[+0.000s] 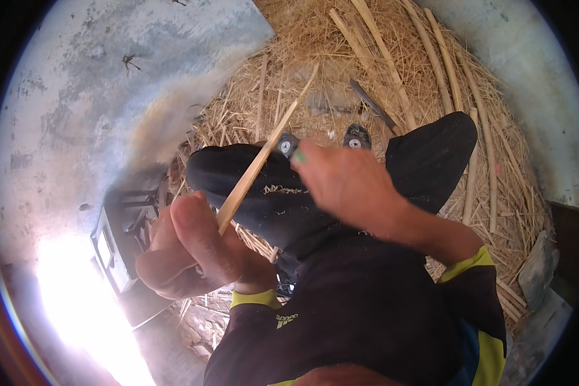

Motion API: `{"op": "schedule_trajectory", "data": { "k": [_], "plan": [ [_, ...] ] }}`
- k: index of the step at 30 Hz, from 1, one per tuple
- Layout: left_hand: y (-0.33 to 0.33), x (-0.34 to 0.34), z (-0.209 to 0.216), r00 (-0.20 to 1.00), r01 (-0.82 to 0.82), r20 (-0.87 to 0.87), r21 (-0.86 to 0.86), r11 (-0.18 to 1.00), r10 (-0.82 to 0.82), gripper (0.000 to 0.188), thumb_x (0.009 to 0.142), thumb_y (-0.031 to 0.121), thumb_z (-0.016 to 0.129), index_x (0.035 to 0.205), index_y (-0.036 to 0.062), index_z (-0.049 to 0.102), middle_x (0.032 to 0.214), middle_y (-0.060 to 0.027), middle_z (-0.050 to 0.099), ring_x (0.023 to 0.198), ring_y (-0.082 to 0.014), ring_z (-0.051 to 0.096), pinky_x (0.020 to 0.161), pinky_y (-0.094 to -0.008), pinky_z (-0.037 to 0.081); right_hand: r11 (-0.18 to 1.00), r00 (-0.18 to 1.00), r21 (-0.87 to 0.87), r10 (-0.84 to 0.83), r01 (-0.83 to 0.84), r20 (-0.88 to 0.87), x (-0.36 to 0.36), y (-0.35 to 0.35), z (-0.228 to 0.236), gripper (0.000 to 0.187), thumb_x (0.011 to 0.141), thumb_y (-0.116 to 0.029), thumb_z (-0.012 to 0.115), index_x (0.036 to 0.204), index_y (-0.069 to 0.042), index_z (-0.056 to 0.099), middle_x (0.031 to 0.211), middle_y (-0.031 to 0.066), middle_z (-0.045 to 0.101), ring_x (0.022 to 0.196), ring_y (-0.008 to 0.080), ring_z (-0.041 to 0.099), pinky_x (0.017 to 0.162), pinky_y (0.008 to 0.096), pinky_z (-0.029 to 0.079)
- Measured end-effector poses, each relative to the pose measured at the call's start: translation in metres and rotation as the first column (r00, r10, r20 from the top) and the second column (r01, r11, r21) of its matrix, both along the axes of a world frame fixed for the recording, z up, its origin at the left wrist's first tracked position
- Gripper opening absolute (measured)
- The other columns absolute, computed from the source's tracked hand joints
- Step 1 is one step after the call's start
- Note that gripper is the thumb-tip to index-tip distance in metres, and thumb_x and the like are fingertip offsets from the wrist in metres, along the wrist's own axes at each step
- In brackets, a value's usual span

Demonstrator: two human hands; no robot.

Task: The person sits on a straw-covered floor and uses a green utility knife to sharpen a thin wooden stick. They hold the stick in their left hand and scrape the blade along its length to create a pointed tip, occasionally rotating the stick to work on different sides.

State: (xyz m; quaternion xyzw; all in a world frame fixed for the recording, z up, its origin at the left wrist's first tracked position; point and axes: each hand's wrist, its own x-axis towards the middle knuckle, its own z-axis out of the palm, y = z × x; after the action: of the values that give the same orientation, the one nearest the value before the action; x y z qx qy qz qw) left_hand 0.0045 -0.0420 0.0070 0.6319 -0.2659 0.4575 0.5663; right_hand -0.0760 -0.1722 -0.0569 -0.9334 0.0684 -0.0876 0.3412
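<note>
My left hand (190, 248) is closed around the near end of a long, pale split-wood strip (257, 164), possibly bamboo. The strip slants up and away to the right, narrowing to a thin far tip. Just right of its middle is my right hand (344, 180), fingers curled and slightly blurred. Something small and green (299, 156) shows at those fingertips, but what the hand grips is hidden. Both hands are above my dark trousers (238, 174), where curly pale shavings (282, 190) lie on the cloth.
Straw and shavings (289, 45) cover the floor. Long pale poles (434, 58) lie at the far right, and a dark flat bar (373, 106) lies beyond my feet. A grey stone (537, 270) sits at right. Weathered walls (77, 83) rise on both sides; bright light enters lower left.
</note>
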Motion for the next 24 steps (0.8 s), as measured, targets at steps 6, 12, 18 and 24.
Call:
{"op": "schedule_trajectory", "data": {
  "k": [6,12,18,24],
  "plan": [
    [0.008,0.007,0.004,0.992,0.107,0.050,0.098,0.989,-0.112,0.036,0.085,-0.010,0.058,0.067,0.0088,0.032,0.044,-0.0040,0.036,0.035,-0.0067,0.034,0.033,-0.0216,0.032,0.991,0.996,-0.103,-0.083,0.084,0.017,0.010,-0.016,-0.032,0.022,0.095,-0.023,0.055,0.092,-0.002,0.050,0.067,0.0176,0.063,0.061,0.0389,0.063,0.054,0.0485,0.050],
    [-0.001,0.008,0.002,0.999,-0.004,0.046,-0.024,1.000,0.005,0.036,0.086,-0.008,0.058,0.068,0.0096,0.032,0.044,-0.0030,0.033,0.036,-0.0064,0.031,0.033,-0.0217,0.032,0.986,0.990,-0.124,-0.119,0.109,-0.077,0.016,-0.014,-0.036,0.020,0.090,-0.019,0.059,0.091,0.000,0.051,0.065,0.0198,0.062,0.059,0.0356,0.065,0.054,0.0462,0.052],
    [-0.009,0.005,0.005,0.996,0.089,-0.004,-0.118,0.989,-0.090,0.040,0.087,-0.008,0.057,0.066,0.0116,0.030,0.044,-0.0017,0.030,0.036,-0.0051,0.029,0.032,-0.0235,0.024,0.997,0.977,-0.043,-0.054,0.064,0.206,0.024,-0.003,-0.042,0.020,0.093,-0.019,0.056,0.090,0.000,0.050,0.059,0.0165,0.060,0.054,0.0344,0.064,0.050,0.0433,0.052],
    [-0.004,0.008,0.004,0.997,0.069,0.026,-0.081,0.994,-0.067,0.042,0.088,-0.007,0.058,0.065,0.0131,0.030,0.045,0.0016,0.030,0.037,-0.0031,0.028,0.033,-0.0218,0.018,0.965,0.981,-0.186,-0.167,0.183,0.100,0.037,-0.015,-0.071,0.021,0.096,-0.019,0.052,0.091,0.001,0.049,0.061,0.0186,0.062,0.057,0.0354,0.066,0.051,0.0436,0.053]
  ]
}}
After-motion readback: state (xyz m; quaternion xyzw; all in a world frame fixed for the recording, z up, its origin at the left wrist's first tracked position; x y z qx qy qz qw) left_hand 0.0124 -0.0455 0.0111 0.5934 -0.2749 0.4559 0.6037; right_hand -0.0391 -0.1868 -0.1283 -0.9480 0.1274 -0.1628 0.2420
